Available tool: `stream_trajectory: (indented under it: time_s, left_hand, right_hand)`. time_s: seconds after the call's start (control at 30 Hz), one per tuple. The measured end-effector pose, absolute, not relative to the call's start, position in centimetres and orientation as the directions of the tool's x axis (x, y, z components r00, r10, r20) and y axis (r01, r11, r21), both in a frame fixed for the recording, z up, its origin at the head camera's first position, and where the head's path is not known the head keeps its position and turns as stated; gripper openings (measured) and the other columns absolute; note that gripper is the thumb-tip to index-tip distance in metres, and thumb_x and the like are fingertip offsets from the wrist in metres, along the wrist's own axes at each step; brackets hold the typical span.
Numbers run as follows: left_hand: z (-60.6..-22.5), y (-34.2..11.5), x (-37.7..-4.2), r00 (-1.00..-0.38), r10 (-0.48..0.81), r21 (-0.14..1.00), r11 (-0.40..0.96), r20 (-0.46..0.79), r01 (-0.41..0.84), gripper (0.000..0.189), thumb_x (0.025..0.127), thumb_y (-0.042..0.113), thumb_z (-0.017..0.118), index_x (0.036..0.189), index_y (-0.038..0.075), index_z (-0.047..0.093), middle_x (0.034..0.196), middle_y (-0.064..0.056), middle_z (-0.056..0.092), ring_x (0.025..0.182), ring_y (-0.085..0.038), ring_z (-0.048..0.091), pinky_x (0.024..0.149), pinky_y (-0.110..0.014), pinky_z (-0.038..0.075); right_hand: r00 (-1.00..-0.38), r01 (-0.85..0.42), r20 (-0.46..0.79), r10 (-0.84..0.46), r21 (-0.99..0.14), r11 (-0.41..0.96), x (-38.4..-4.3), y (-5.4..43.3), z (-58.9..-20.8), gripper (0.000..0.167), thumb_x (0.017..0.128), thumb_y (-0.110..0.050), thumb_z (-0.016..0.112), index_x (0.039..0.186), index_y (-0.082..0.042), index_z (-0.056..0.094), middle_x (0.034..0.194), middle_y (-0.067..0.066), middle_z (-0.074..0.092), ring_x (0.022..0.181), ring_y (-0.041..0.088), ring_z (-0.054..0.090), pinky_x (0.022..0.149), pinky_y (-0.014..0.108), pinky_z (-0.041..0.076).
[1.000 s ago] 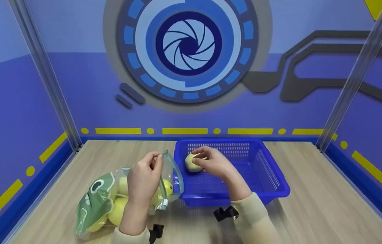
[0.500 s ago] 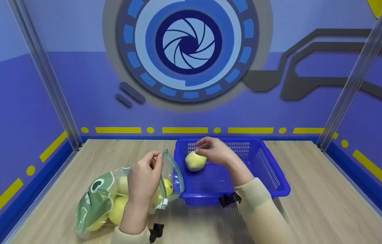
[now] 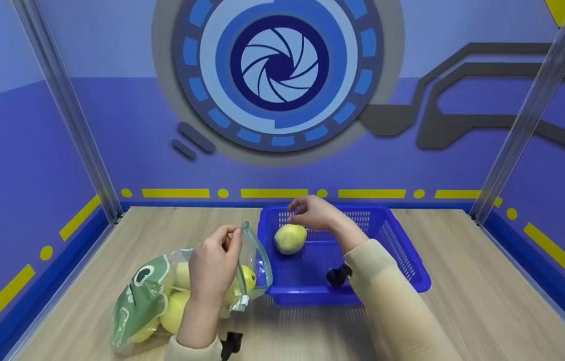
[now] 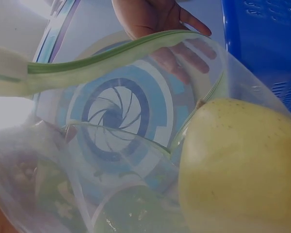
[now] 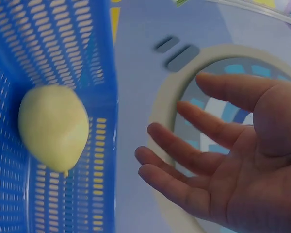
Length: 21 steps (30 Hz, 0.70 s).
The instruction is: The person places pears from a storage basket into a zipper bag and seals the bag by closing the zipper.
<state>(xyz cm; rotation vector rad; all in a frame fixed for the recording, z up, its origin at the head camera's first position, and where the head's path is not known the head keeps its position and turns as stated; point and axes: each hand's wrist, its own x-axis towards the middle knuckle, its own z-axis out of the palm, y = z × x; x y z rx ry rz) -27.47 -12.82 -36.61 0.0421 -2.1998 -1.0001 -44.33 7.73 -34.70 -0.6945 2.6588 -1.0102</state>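
Observation:
My left hand (image 3: 213, 260) pinches the top edge of a clear zip bag (image 3: 137, 301) with a green printed face. Several pale yellow fruits sit inside it; a large one (image 4: 240, 167) fills the right of the left wrist view. The bag's mouth faces the blue basket (image 3: 347, 296). In the basket's left part lies a yellow-green fruit (image 3: 290, 239), rounded like a pear, with a small stem nub in the right wrist view. Just above and behind it hovers my right hand (image 3: 317, 213), fingers apart and loosely bent, touching nothing (image 5: 233, 145).
The wooden tabletop (image 3: 462, 281) extends right of the basket and in front of it. A blue printed wall (image 3: 282, 175) rises behind, with metal posts (image 3: 69, 115) at the back corners. The bag's white slider (image 3: 243, 301) hangs at its front edge.
My right hand has let go of the fruit in the basket and lifted back and up from it. My left hand and the bag have stayed in place.

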Motion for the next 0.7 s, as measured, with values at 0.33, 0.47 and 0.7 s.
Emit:
stream_trajectory:
  time_s: [0.33,0.47,0.7]
  left_hand:
    - [-36.6,-12.8,-27.5,-0.75,-0.305,0.673,0.699,0.587,0.242,0.014,0.099,0.012,0.065,0.1,0.005,0.077,0.06,0.002,0.048,0.051,-0.006,0.036,0.049,-0.021,0.028]
    - [-36.7,-12.8,-27.5,-0.754,-0.303,0.677,0.695,0.583,0.244,0.014,0.099,0.012,0.065,0.1,0.005,0.077,0.059,0.002,0.049,0.051,-0.005,0.036,0.049,-0.021,0.028]
    - [-36.8,-12.8,-27.5,-0.749,-0.3,0.669,0.701,0.591,0.247,0.013,0.099,0.012,0.065,0.099,0.005,0.077,0.059,0.002,0.047,0.05,-0.005,0.035,0.049,-0.021,0.027]
  right_hand:
    - [-0.819,-0.422,-0.036,-0.572,-0.638,0.644,-47.0,7.6,-36.2,0.037,0.097,-0.018,0.068,0.132,-0.007,0.066,0.135,0.018,0.067,0.128,0.036,0.063,0.104,0.05,0.052]
    - [-0.82,-0.433,-0.02,-0.571,-0.63,0.644,-47.7,7.5,-37.4,0.036,0.096,-0.018,0.07,0.13,-0.007,0.067,0.132,0.019,0.067,0.126,0.037,0.063,0.104,0.05,0.052]
    - [-0.825,-0.446,-0.011,-0.565,-0.602,0.662,-48.3,6.9,-39.5,0.04,0.092,-0.016,0.073,0.13,-0.005,0.066,0.135,0.02,0.066,0.13,0.037,0.06,0.107,0.049,0.05]
